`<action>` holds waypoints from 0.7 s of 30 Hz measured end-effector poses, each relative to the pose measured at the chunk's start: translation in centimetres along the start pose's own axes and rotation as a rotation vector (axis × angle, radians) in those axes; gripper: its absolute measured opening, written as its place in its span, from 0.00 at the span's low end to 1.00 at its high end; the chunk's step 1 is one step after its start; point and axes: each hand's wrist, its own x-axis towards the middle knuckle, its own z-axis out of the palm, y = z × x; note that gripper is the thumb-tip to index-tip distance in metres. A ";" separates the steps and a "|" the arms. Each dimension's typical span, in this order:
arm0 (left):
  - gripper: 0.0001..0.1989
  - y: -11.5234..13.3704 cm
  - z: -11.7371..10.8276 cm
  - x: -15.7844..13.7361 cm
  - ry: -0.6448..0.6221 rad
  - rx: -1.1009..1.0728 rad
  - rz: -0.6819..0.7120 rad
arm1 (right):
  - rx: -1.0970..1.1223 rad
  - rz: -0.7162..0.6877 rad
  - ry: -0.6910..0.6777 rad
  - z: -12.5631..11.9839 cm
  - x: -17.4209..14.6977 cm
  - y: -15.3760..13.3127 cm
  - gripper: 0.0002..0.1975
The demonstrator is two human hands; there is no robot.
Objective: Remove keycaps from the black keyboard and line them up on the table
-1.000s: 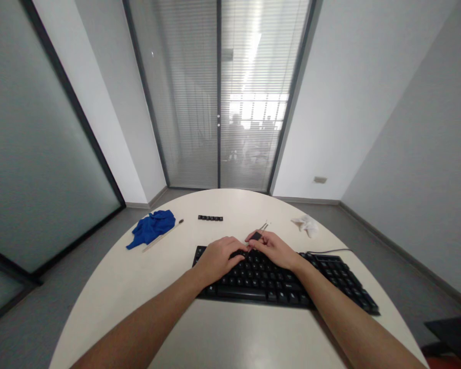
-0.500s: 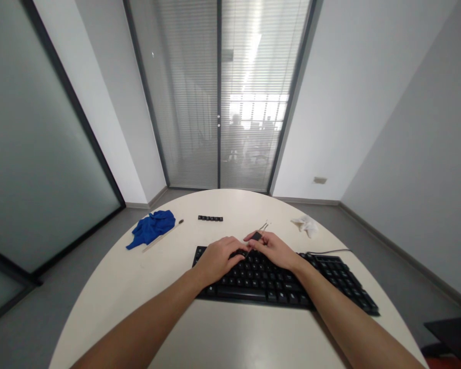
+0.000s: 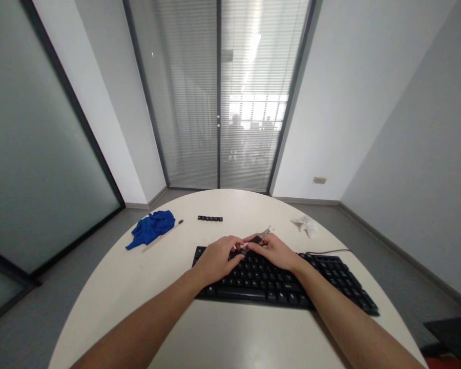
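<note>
My right hand (image 3: pixel 273 251) is closed around a keycap puller (image 3: pixel 256 239) with a black grip and thin metal prongs, which stick out at the far side of the fingers. The tool's near end is at the upper rows of a black keyboard (image 3: pixel 253 279), partly hidden by the fingers. On the left part of the keyboard rests my left hand (image 3: pixel 218 261), its fingers curved and the thumb apart from them. Its fingertips are close to the puller's near end. Behind the keyboard, several loose black keycaps (image 3: pixel 210 219) lie in a row.
A blue cloth (image 3: pixel 151 229) lies at the left of the round white table (image 3: pixel 230 333), with a wooden-handled brush (image 3: pixel 163 237) beside it. Crumpled white tissue (image 3: pixel 306 225) is at the right. The keyboard cable (image 3: pixel 330 251) runs off the right edge. A dark chair (image 3: pixel 453 333) stands lower right.
The keycap puller has tilted slightly in my right hand, its far prongs shifting a little right and down. The left fingertips have moved slightly; the keyboard has stayed put.
</note>
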 end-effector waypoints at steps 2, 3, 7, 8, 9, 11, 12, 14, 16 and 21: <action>0.12 0.0 0.0 0.0 0.007 0.017 0.006 | -0.001 0.001 0.003 0.0 0.0 0.1 0.18; 0.12 0.0 0.0 0.0 0.011 0.024 0.011 | -0.001 -0.001 0.004 -0.1 0.0 0.2 0.18; 0.10 0.0 -0.1 0.0 0.011 0.037 0.058 | -0.004 -0.007 0.018 0.0 0.0 0.5 0.17; 0.10 0.0 -0.1 0.0 0.008 0.040 0.074 | -0.009 -0.001 0.025 0.0 -0.1 0.5 0.18; 0.10 0.0 -0.1 0.0 0.005 0.047 0.089 | -0.015 0.009 0.032 0.0 -0.1 0.6 0.18; 0.11 -0.1 0.0 0.0 0.004 0.072 0.111 | -0.028 0.030 0.037 0.0 -0.1 0.7 0.19; 0.11 -0.2 0.0 0.0 0.005 0.087 0.117 | -0.032 0.037 0.035 0.0 -0.1 0.8 0.19; 0.10 -0.2 0.1 0.0 0.001 0.113 0.130 | -0.032 0.041 0.029 0.0 -0.1 0.8 0.19; 0.09 -0.2 0.1 0.0 -0.013 0.127 0.149 | -0.019 0.040 0.032 0.0 -0.1 0.8 0.19; 0.07 0.2 -0.2 0.0 -0.067 0.113 0.204 | 0.014 0.054 0.060 0.1 0.0 0.8 0.19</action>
